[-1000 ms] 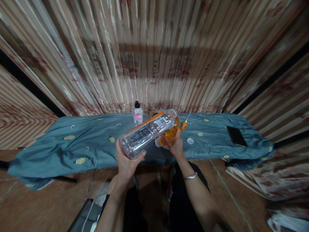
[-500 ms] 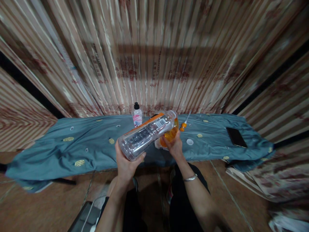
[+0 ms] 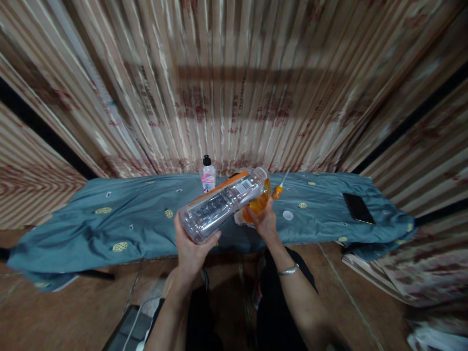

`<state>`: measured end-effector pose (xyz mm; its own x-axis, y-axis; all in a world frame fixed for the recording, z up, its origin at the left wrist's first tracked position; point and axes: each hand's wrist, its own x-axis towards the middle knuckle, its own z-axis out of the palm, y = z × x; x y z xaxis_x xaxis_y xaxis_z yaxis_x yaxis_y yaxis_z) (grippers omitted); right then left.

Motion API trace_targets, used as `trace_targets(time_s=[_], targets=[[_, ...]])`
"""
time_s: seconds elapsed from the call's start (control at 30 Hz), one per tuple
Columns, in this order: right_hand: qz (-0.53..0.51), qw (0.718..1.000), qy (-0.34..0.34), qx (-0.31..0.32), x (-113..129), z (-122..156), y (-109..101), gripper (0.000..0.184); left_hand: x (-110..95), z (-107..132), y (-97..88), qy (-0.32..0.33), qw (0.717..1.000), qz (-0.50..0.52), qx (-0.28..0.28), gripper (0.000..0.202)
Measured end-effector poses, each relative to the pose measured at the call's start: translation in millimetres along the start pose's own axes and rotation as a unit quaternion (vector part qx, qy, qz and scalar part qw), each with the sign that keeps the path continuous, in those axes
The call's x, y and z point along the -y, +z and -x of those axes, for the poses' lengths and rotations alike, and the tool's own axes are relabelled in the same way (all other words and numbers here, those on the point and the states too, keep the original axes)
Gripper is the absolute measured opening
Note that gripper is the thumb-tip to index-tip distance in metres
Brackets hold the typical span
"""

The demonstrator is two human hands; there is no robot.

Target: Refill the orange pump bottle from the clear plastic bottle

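Observation:
My left hand [image 3: 192, 253] is wrapped round the base of a large clear plastic bottle [image 3: 219, 209] with an orange label. The bottle is tilted, its open neck at the upper right over an orange bottle [image 3: 260, 202]. My right hand [image 3: 265, 222] grips that orange bottle, which stands on something whitish [image 3: 241, 218]. The large bottle hides part of it, so I cannot tell whether the two mouths touch. Just right of the right hand lies an orange pump head [image 3: 278, 191] with a thin clear tube. A round white cap [image 3: 287, 215] lies nearby.
A clear bottle with a pink label and black top [image 3: 208, 176] stands behind the large bottle. A dark phone [image 3: 358, 208] lies at the right on the blue-green cloth [image 3: 142, 214] covering the bench. A striped curtain [image 3: 234, 87] hangs close behind.

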<state>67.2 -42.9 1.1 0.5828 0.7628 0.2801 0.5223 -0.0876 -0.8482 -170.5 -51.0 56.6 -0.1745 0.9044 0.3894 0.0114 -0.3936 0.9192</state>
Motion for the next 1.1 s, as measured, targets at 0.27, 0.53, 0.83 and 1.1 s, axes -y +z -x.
trace_targets(time_s=[0.27,0.53,0.83,1.1], targets=[[0.016,1.0,0.006,0.006,-0.4,-0.1,-1.8,0.095,-2.0,0.1,0.3,0.002,1.0,0.001,0.002,0.096],[0.016,1.0,0.005,-0.006,-1.5,-0.4,0.2,0.097,-1.3,-0.1,-0.2,0.015,1.0,-0.004,0.009,0.096],[0.027,1.0,0.006,-0.001,3.7,0.6,-2.6,0.094,-1.1,0.2,-0.5,0.021,1.0,-0.012,0.009,0.098],[0.028,1.0,0.009,0.001,5.3,0.4,-3.2,0.089,0.4,0.4,-0.3,0.013,1.0,-0.014,0.003,0.099]])
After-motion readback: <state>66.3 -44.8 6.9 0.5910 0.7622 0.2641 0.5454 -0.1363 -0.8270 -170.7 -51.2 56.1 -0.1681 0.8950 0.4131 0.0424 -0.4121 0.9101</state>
